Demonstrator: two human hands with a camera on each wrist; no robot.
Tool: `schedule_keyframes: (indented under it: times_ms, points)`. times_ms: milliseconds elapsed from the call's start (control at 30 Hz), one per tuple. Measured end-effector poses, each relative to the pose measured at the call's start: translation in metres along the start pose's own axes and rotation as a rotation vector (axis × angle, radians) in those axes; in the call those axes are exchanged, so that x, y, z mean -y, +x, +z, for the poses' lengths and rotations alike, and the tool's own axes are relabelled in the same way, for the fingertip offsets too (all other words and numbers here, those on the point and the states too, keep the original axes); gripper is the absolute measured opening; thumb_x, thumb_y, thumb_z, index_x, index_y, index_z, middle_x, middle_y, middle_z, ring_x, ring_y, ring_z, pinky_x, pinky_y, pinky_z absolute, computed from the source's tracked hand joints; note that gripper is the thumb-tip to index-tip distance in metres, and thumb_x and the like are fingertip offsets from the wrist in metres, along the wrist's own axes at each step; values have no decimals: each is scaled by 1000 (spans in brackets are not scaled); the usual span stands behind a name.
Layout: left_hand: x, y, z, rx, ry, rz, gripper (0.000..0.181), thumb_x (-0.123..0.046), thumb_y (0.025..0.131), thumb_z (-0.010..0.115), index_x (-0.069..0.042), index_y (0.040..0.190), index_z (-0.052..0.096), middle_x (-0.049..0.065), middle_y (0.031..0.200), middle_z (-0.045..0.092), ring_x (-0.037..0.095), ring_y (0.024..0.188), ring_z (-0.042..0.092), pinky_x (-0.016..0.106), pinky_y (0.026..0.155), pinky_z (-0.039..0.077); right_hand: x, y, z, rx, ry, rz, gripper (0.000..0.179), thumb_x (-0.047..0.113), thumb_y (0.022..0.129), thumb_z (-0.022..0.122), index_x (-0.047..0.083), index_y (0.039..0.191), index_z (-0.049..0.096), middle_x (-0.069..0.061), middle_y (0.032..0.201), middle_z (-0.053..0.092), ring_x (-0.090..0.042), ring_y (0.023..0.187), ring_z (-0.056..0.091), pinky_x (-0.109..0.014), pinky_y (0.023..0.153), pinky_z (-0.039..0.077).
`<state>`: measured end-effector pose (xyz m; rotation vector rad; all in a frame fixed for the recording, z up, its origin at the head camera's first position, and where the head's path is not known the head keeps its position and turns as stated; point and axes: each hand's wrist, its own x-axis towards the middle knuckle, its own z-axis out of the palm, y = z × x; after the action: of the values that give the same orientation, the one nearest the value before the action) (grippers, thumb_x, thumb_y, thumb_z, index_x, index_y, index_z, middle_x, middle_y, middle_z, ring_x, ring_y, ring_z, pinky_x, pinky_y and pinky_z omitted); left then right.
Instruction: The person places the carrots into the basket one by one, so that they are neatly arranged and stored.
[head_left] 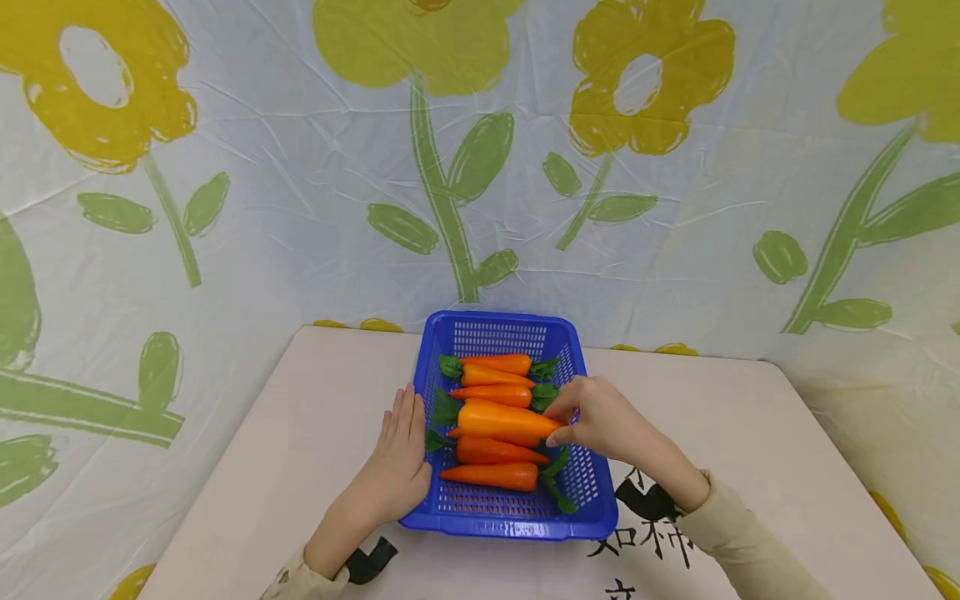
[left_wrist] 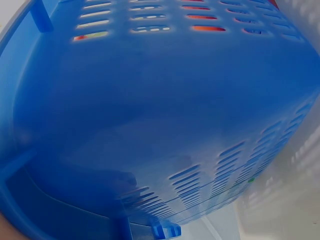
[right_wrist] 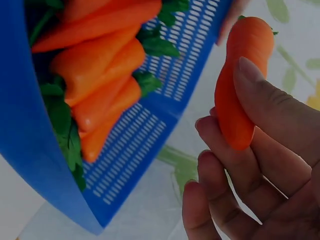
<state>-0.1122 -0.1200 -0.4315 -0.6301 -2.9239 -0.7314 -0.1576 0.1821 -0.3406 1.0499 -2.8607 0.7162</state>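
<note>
A blue plastic basket point(head_left: 517, 527) stands on the table with several orange carrots with green leafy tops in it. My right hand point(head_left: 603, 417) pinches the tip end of a lighter orange carrot point(head_left: 495, 422), held above the others. In the right wrist view this held carrot point(right_wrist: 230, 107) sits between thumb and fingers. Below it in the basket lie more carrots, such as a darker carrot point(head_left: 491, 475) near the front. Against the basket's left rim, my left hand point(head_left: 393, 467) rests with straight fingers. The left wrist view shows mostly the basket's outer wall point(left_wrist: 150, 100).
The light table point(head_left: 300, 467) extends to both sides of the basket and bears black written characters point(head_left: 652, 537) at the front right. Behind it hangs a white cloth point(head_left: 300, 208) printed with yellow flowers. Black straps point(head_left: 647, 502) circle the wrists.
</note>
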Motion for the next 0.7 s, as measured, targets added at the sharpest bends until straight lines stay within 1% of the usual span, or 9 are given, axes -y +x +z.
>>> schedule_keyframes:
  times_ms: [167,333,400,567,700]
  points:
    - [-1,0,-2,11,-11,-7,77,-5,90,47,17,151,5,27,161,-13,44,149,-7,61,116,7,8,2,8,107,-55,5,23,18,71,88,5,90,80,4,78,68,-10,71,52,-23,60,47]
    - [-2,0,-2,14,-4,-13,78,-6,90,47,16,151,4,27,161,-12,43,149,-7,60,117,7,16,8,19,207,-78,27,18,16,70,89,7,82,79,4,76,68,-8,68,53,-25,60,49]
    - [-2,1,-2,11,-2,-14,78,-6,90,48,16,151,5,28,161,-12,43,149,-6,60,117,7,18,10,25,247,-76,36,15,16,70,89,8,77,78,5,71,66,-9,66,52,-25,58,48]
    - [-2,1,-2,8,-5,-9,78,-6,89,49,16,151,6,28,161,-11,44,149,-5,61,116,8,25,10,37,314,-115,68,18,20,69,90,9,74,75,8,65,58,-11,65,47,-25,57,45]
    - [-2,0,-2,10,-6,-8,79,-5,89,49,16,151,5,28,161,-11,44,149,-6,61,116,7,31,12,45,362,-146,83,26,21,69,90,10,65,67,8,60,45,-9,59,39,-23,52,36]
